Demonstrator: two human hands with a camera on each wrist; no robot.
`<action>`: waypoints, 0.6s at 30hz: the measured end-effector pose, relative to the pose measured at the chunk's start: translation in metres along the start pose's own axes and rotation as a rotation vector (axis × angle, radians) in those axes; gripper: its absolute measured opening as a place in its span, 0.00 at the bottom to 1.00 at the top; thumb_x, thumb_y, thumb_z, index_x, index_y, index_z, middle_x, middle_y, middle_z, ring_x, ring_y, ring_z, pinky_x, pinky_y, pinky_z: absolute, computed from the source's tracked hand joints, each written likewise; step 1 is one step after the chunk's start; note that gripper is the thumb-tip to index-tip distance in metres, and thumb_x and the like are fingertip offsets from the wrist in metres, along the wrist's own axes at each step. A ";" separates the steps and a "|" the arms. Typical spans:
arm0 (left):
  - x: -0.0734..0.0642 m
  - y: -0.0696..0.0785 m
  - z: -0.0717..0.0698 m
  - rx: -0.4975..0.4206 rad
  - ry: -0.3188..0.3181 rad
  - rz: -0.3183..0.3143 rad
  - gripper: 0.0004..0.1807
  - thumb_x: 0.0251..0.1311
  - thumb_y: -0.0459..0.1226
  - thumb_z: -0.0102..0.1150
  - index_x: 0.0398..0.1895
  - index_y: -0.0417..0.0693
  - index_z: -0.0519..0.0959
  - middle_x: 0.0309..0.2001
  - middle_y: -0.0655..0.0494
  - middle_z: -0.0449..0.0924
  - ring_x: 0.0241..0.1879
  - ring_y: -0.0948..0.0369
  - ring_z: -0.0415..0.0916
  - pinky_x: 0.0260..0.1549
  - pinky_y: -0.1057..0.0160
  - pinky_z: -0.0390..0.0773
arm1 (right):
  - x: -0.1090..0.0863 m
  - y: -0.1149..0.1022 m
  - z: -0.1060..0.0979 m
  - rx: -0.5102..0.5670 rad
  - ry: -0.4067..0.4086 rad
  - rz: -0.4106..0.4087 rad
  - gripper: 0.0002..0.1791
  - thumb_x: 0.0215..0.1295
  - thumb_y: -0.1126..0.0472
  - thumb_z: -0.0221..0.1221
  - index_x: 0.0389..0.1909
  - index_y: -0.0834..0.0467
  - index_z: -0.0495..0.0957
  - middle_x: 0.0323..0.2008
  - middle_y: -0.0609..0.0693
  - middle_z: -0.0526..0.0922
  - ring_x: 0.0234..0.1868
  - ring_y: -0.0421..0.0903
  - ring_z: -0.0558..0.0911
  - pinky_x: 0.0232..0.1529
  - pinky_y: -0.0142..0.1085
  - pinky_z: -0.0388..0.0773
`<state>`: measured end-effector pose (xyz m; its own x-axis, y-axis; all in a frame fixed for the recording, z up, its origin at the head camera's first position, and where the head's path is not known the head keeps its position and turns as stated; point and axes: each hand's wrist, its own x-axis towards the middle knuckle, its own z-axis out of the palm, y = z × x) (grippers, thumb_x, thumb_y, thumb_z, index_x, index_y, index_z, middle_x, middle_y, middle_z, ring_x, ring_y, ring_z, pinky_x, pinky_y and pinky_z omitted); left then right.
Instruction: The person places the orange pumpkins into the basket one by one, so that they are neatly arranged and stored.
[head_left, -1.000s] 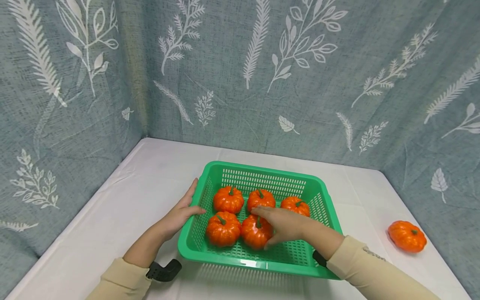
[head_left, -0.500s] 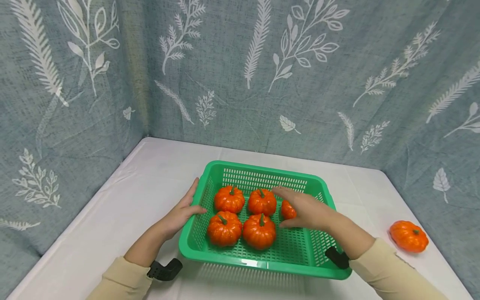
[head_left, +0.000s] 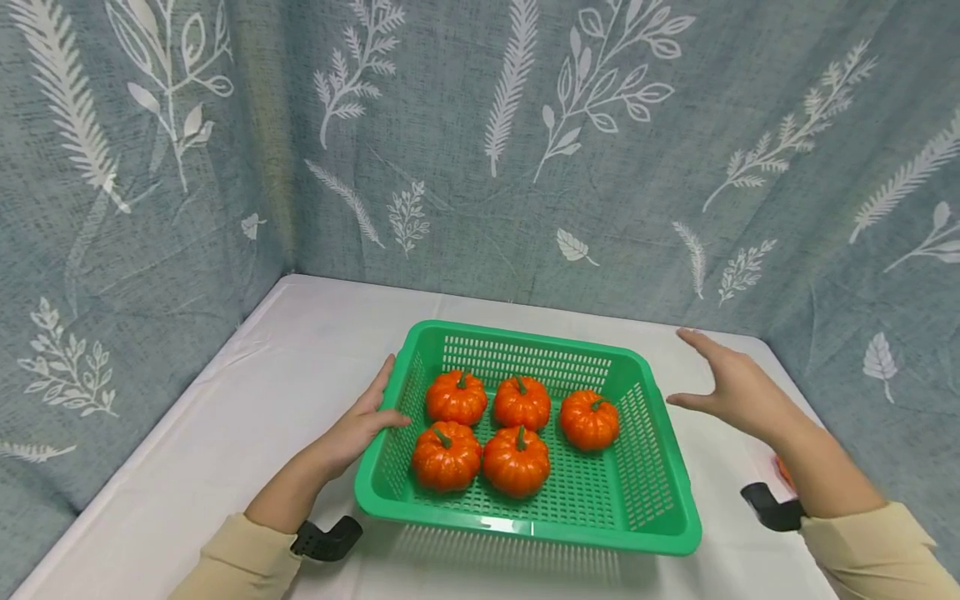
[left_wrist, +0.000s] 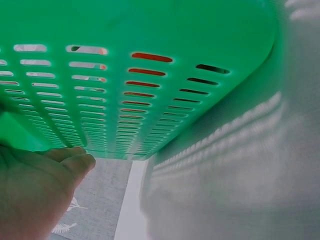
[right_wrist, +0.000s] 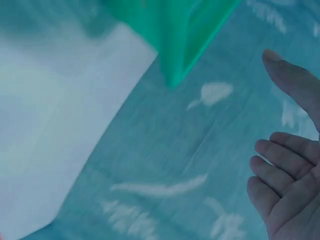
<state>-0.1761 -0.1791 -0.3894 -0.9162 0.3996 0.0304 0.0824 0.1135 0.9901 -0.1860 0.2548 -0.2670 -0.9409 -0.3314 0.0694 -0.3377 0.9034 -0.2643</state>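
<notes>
A green plastic basket with slotted walls holds several small orange pumpkins, the rightmost pumpkin a little apart from the others. My left hand grips the basket's left rim, thumb over the inside and fingers along the outer wall. In the left wrist view that hand lies against the slotted side. Beyond the basket's right end my right hand is in the air, thumb and fingers spread, holding nothing. The right wrist view shows the same hand with its palm bare.
Another orange pumpkin lies on the right of the white table, mostly hidden behind my right forearm. A blue-grey curtain with white leaf prints stands along the back and both sides.
My right hand has risen from over the pumpkins in the basket and swung right, past the basket's right rim, bringing the rightmost pumpkin into full view. My left hand stays at the rim.
</notes>
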 end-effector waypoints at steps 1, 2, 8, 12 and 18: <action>0.000 0.000 0.000 0.001 -0.001 -0.001 0.49 0.56 0.30 0.44 0.69 0.47 0.21 0.71 0.47 0.17 0.69 0.46 0.20 0.63 0.43 0.44 | -0.002 0.007 -0.002 -0.003 0.003 0.025 0.50 0.50 0.47 0.65 0.68 0.64 0.52 0.63 0.68 0.61 0.60 0.66 0.64 0.53 0.59 0.65; 0.000 0.000 0.000 0.001 -0.001 0.000 0.49 0.56 0.30 0.44 0.69 0.47 0.21 0.71 0.47 0.18 0.69 0.46 0.20 0.63 0.43 0.44 | -0.004 0.014 -0.003 -0.008 0.007 0.054 0.51 0.49 0.45 0.65 0.68 0.65 0.51 0.63 0.69 0.61 0.59 0.67 0.64 0.52 0.60 0.65; -0.002 0.000 -0.001 0.007 0.007 -0.009 0.49 0.56 0.30 0.44 0.70 0.47 0.22 0.71 0.47 0.18 0.70 0.47 0.20 0.64 0.42 0.40 | -0.015 0.054 0.001 -0.019 -0.024 0.213 0.55 0.48 0.43 0.64 0.67 0.71 0.49 0.61 0.75 0.58 0.54 0.73 0.64 0.50 0.64 0.63; -0.003 0.001 -0.001 0.017 0.008 -0.009 0.48 0.56 0.30 0.44 0.70 0.46 0.22 0.71 0.46 0.18 0.69 0.46 0.20 0.63 0.42 0.41 | -0.023 0.078 0.006 -0.005 -0.038 0.285 0.55 0.48 0.44 0.65 0.65 0.75 0.48 0.60 0.79 0.56 0.55 0.75 0.60 0.51 0.66 0.60; -0.003 0.000 -0.001 0.009 0.004 -0.004 0.49 0.56 0.30 0.44 0.70 0.47 0.21 0.71 0.46 0.17 0.69 0.45 0.20 0.63 0.43 0.44 | -0.038 0.104 0.011 0.008 -0.049 0.367 0.55 0.49 0.45 0.65 0.63 0.79 0.48 0.58 0.81 0.55 0.55 0.77 0.57 0.53 0.66 0.57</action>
<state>-0.1737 -0.1808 -0.3895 -0.9179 0.3958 0.0266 0.0818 0.1232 0.9890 -0.1853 0.3585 -0.3077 -0.9970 0.0015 -0.0771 0.0224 0.9623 -0.2711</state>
